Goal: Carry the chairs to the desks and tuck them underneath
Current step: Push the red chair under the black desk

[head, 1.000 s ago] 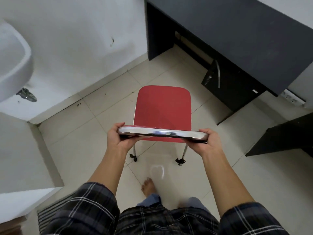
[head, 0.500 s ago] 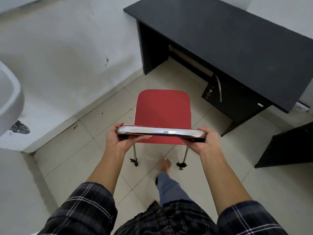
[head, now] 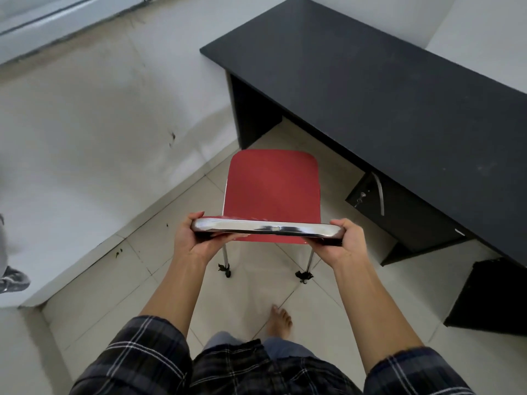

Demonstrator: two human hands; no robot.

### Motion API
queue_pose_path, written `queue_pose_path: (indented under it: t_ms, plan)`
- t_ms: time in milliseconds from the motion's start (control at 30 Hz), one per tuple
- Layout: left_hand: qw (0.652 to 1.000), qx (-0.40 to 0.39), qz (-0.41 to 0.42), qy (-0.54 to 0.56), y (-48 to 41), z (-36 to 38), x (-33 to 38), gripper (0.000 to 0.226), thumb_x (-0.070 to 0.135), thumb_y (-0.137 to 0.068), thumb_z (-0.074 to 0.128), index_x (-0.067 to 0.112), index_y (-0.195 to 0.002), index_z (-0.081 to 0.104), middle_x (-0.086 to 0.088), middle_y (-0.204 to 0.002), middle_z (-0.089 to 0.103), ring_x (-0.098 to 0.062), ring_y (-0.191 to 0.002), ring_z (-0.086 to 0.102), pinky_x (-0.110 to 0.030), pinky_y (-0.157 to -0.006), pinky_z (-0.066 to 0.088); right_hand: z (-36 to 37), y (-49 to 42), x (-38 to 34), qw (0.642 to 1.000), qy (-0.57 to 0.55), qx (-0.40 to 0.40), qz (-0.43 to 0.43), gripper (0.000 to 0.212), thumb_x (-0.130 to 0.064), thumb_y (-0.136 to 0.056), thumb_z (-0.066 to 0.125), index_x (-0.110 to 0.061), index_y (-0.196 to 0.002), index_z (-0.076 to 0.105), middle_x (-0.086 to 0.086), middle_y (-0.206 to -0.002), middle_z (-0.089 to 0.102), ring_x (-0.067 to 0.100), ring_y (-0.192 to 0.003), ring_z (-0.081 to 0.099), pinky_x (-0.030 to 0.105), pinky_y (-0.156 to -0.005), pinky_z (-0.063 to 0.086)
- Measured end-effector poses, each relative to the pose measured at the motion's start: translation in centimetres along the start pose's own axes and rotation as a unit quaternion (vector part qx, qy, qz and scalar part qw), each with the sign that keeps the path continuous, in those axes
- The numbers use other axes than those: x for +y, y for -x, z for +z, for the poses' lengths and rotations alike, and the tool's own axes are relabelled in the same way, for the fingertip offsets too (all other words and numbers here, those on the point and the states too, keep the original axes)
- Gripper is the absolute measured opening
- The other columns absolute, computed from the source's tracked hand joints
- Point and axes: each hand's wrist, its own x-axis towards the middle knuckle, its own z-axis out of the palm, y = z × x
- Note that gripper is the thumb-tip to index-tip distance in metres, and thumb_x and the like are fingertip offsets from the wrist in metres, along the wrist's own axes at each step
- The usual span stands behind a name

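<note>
The red, smooth-seated chair with a polished chrome back rail (head: 271, 195) hung clear of the pale glossy floor tiles (head: 119, 280), just short of the matte black flat-topped desk (head: 385, 95). The left hand (head: 189, 240) and right hand (head: 346, 243) each clamped a rail end. Risk: the slick chrome might slip, or a leg strike the desk's locked drawer unit (head: 399, 212)
</note>
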Motion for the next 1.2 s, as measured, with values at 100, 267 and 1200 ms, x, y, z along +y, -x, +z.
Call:
queue_pose_path:
  t_ms: [100,267,1200]
  plan:
    - [1.000,0.004,-0.006,-0.009,-1.6,2.3,1.7,0.054,0.007,-0.069,0.054,-0.001,-0.122,0.047,-0.043,-0.134,0.042,-0.068,-0.122,0.036,-0.085,-0.089,0.024,2.5,-1.3,-0.7,1.000,-0.006,0.005,-0.001,0.032,0.003,-0.081,0.049,-0.001,-0.113,0.050,0.030,-0.139,0.050,0.052,-0.122,0.054,0.071,-0.098,0.047]
    - [0.999,0.001,-0.026,-0.038,-5.4,5.6,4.9,0.056,0.007,-0.069,0.054,-0.002,-0.124,0.046,-0.045,-0.137,0.037,-0.069,-0.125,0.030,-0.085,-0.093,0.020,6.4,-3.8,-1.5,0.999,-0.027,0.016,-0.004,0.032,0.003,-0.082,0.049,0.000,-0.114,0.050,0.032,-0.137,0.050,0.054,-0.119,0.054,0.072,-0.096,0.047]
    - [0.977,0.022,-0.118,-0.176,-22.1,21.1,17.4,0.069,0.013,-0.080,0.054,-0.003,-0.143,0.030,-0.041,-0.139,0.036,-0.068,-0.125,0.031,-0.083,-0.096,0.023,21.1,-13.4,-1.6,0.978,-0.183,0.069,-0.069,0.013,0.003,-0.080,0.053,-0.003,-0.092,0.053,0.019,-0.111,0.053,0.039,-0.104,0.057,0.059,-0.100,0.052]
